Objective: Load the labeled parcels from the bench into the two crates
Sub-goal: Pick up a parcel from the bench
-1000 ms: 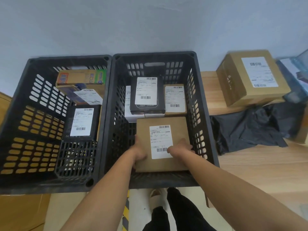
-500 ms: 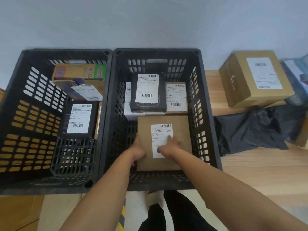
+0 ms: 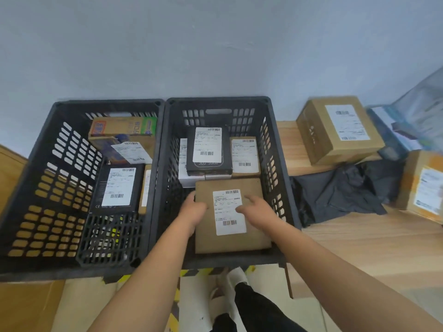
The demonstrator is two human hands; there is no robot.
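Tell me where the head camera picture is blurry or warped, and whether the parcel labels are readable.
Head view: the wide lens bows and splays the rim of the right crate; the far-right box is smeared by blur; the label on the flat brown parcel shows barcodes, but its print is too soft to read; lighting is soft and even, no glare.

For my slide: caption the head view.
Left hand grips and right hand rests on a brown parcel in the right crate.
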